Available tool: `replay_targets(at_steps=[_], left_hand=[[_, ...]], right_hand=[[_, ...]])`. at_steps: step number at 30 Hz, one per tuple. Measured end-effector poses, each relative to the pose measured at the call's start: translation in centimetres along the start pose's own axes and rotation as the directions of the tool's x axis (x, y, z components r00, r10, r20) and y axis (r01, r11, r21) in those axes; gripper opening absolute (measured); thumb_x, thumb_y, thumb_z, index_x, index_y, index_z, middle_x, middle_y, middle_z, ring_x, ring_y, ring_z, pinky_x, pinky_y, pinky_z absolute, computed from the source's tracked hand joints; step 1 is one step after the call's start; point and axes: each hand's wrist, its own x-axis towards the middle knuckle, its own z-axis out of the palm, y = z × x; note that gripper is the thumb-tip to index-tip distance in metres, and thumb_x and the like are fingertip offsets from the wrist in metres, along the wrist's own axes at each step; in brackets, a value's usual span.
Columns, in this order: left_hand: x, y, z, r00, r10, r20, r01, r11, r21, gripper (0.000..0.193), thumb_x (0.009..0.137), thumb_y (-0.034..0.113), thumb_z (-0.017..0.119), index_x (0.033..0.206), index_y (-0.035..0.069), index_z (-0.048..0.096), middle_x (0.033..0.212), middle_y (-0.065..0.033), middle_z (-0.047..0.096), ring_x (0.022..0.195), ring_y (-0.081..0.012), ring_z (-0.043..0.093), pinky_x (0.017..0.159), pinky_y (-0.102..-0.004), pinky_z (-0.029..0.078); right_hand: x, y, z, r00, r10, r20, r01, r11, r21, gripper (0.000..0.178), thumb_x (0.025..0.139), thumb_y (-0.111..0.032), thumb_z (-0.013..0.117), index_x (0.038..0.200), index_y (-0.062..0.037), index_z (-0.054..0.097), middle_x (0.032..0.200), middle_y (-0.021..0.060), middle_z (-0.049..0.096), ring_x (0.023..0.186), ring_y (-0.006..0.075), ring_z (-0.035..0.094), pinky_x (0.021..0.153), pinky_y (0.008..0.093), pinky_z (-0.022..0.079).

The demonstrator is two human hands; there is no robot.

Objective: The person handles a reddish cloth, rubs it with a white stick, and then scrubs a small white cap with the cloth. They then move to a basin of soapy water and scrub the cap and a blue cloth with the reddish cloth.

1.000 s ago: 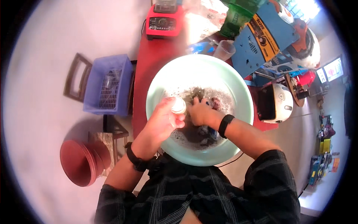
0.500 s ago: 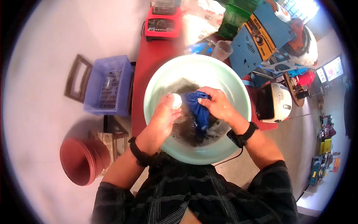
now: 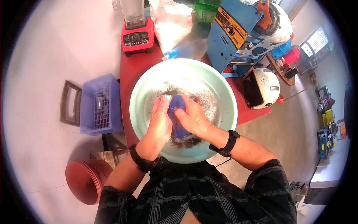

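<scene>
Over soapy, greyish water in a pale green basin (image 3: 228,112), both my hands are close together. My right hand (image 3: 194,118) is closed round a wet blue cloth (image 3: 181,129), which hangs down toward the suds. My left hand (image 3: 159,122) grips a small white thing with a round end (image 3: 168,97); most of it is covered by my fingers, so its kind is unclear. The cloth lies against the white thing and my left fingers. Foam floats around them in the basin.
The basin stands on a red table (image 3: 128,80). Behind it are a red blender (image 3: 137,40), a white sack (image 3: 171,28) and a blue machine (image 3: 227,33). A white helmet (image 3: 265,87) sits at the right. Leftward are a purple crate (image 3: 100,106) and reddish buckets (image 3: 85,183).
My hands have come together, bringing the blue cloth against the white thing. The white thing's round end has turned away from view. The whole view has shifted, showing more of the table's far side.
</scene>
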Motion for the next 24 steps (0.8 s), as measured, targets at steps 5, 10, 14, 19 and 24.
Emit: replay_targets(at_steps=[5,10,14,19,24], left_hand=[[-0.4,0.5,0.7,0.999,0.004,0.033,-0.001,0.997,-0.074,0.023,0.103,0.023,0.047,0.118,0.006,0.050,0.112,-0.0063,0.058,0.106,-0.0160,0.054,0.098,-0.0347,0.042],[-0.7,0.7,0.4,0.985,0.119,0.124,-0.128,0.990,0.062,0.025,0.102,0.025,0.048,0.118,0.006,0.052,0.111,-0.0056,0.058,0.106,-0.0173,0.055,0.096,-0.0341,0.042],[-0.3,1.0,0.1,0.969,0.179,0.168,-0.201,0.971,0.128,0.027,0.102,0.028,0.048,0.119,0.007,0.052,0.111,-0.0046,0.059,0.105,-0.0181,0.056,0.094,-0.0345,0.042],[0.3,2.1,-0.8,0.985,0.031,0.171,-0.029,0.999,-0.015,0.030,0.102,0.032,0.046,0.122,0.009,0.050,0.112,-0.0052,0.056,0.104,-0.0162,0.053,0.094,-0.0352,0.041],[0.6,2.4,-1.1,0.985,0.086,0.148,-0.099,0.992,0.084,0.029,0.103,0.030,0.044,0.120,0.008,0.051,0.113,-0.0048,0.057,0.108,-0.0173,0.054,0.098,-0.0355,0.040]], right_hand=[[-0.4,0.4,0.2,0.992,0.094,-0.080,-0.093,0.996,0.020,0.027,0.084,-0.015,0.054,0.102,0.0030,0.061,0.084,0.0172,0.066,0.078,0.0255,0.064,0.074,0.0372,0.051],[0.5,1.0,0.7,0.970,0.217,-0.110,-0.179,0.944,0.279,0.025,0.083,-0.013,0.054,0.099,0.0033,0.063,0.079,0.0168,0.065,0.074,0.0222,0.063,0.072,0.0370,0.050],[1.5,0.9,0.1,0.953,0.303,-0.007,-0.275,0.873,0.403,0.028,0.084,-0.009,0.054,0.108,0.0017,0.065,0.088,0.0047,0.066,0.077,0.0114,0.060,0.068,0.0276,0.050],[1.9,0.6,-0.4,0.938,0.343,0.046,-0.268,0.637,0.722,0.029,0.089,-0.009,0.058,0.116,0.0004,0.062,0.100,0.0058,0.066,0.083,0.0117,0.062,0.075,0.0279,0.053],[1.4,0.8,-0.3,0.957,0.271,0.101,-0.274,0.741,0.613,0.033,0.090,-0.012,0.059,0.121,0.0004,0.061,0.107,0.0067,0.066,0.092,0.0141,0.063,0.083,0.0295,0.052]])
